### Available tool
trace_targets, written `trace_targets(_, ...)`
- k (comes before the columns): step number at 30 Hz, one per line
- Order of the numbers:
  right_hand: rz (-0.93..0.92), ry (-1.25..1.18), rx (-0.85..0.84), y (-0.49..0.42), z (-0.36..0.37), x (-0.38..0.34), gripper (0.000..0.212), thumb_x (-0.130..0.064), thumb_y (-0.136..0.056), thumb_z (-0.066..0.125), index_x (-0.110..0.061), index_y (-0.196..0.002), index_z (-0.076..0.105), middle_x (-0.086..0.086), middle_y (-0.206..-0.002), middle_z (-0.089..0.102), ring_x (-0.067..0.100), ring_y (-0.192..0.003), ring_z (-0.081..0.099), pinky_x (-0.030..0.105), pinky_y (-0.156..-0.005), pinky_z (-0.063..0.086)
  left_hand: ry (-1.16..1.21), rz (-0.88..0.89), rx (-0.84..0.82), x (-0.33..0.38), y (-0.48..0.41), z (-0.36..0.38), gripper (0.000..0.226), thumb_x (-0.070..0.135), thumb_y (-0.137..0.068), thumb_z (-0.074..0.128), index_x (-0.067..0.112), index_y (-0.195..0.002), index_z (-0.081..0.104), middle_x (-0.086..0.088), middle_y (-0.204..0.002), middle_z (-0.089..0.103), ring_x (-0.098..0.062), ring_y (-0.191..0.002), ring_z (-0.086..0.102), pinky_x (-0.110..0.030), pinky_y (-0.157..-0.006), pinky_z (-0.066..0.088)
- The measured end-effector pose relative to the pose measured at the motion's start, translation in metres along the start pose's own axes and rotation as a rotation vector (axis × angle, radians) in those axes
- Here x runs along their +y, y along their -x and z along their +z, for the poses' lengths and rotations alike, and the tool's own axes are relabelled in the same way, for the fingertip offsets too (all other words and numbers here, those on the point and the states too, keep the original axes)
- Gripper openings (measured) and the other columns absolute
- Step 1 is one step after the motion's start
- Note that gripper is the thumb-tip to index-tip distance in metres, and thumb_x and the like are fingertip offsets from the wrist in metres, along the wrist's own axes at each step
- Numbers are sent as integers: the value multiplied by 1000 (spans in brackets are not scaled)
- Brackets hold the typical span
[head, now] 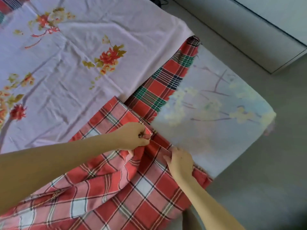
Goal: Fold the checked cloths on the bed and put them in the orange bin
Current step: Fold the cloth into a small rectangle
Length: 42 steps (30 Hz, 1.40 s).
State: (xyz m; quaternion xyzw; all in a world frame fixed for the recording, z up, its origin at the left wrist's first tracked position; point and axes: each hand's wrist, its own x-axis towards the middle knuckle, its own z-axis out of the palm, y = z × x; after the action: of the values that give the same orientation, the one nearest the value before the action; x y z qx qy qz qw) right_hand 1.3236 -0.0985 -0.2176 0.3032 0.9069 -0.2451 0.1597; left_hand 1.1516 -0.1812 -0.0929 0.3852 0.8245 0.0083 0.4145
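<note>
A red and white checked cloth (116, 188) lies rumpled over the near corner of the bed. My left hand (134, 135) pinches its far edge near the corner. My right hand (180, 161) grips a fold of the same cloth just to the right, at the bed's side. A second checked cloth (164, 83), red with green and dark bands, hangs in a strip along the bed's edge beyond my hands. Another checked piece (8, 5) shows at the top left corner. The orange bin is not in view.
The bed is covered by a lilac sheet (74, 55) printed with red flowers, its side (216, 113) dropping to a grey floor (265, 180). A pale cabinet or box (274, 30) stands at the upper right.
</note>
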Motion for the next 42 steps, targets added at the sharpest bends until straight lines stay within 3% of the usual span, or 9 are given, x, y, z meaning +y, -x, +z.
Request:
trace_targets(5,-25,-51,58,-13,9,-9,55,-19,-25,90,-22,-46,39,0,-36,47,21,-32,51,18,-40,22,-49,-10,-111,-1,6,8,32,31,-96,50,1,-87,58,-2,-70,44,-14,-68,43,-15,-56,30)
trace_targets(8,72,-74,164,-11,-6,7,10,-18,-62,76,-16,-69,69,8,-65,67,29,-67,67,28,-57,44,0,53,-132,15,22,-2,32,30,-96,51,2,-84,62,3,-64,44,-1,-55,44,-10,-58,35)
trace_targets(12,149,67,-60,-23,-7,31,24,-34,-91,52,-22,-103,70,4,-102,70,27,-101,63,28,-80,46,33,42,-207,39,26,-3,22,33,-94,53,18,-79,58,9,-64,46,4,-56,46,-8,-56,35)
trace_targets(18,13,-32,45,11,-6,56,40,-56,-87,51,-20,-76,65,3,-76,68,27,-78,65,30,-60,35,28,-16,-263,53,-9,42,25,27,-94,54,3,-92,60,-19,-89,67,-19,-64,61,-13,-50,38)
trace_targets(21,-22,-19,-44,50,-5,90,50,-66,-74,57,-25,-56,35,-8,-55,49,23,-65,57,30,-61,31,15,-7,-279,66,-16,66,28,21,-94,53,-6,-97,61,-27,-90,66,-8,-46,58,-14,-44,36)
trace_targets(23,-20,0,-118,66,-1,112,52,-57,-73,63,-27,-54,25,-13,-52,35,23,-67,50,33,-67,29,-53,16,-243,72,-17,79,28,21,-92,55,-6,-95,64,-22,-91,67,-20,-66,63,-23,-49,31)
trace_targets(29,303,-243,-219,92,10,156,37,-39,-92,51,-13,-68,57,1,-75,69,24,-81,63,33,-76,44,-36,101,-150,96,-16,104,23,22,-92,56,2,-96,65,-4,-82,63,-22,-75,56,-23,-65,29)
trace_targets(37,451,-498,-166,71,12,148,30,-31,-87,63,-17,-62,54,1,-63,57,26,-72,56,31,-51,33,149,13,-50,130,-24,126,28,22,-92,55,-4,-89,66,-21,-79,68,-28,-73,65,-35,-77,46)
trace_targets(42,410,-504,47,78,14,144,20,-24,-83,71,-11,-95,62,4,-87,67,25,-86,62,27,-65,34,155,-62,-185,131,-28,140,39,14,-89,53,9,-51,47,3,-32,49,-7,-44,57,-18,-55,46)
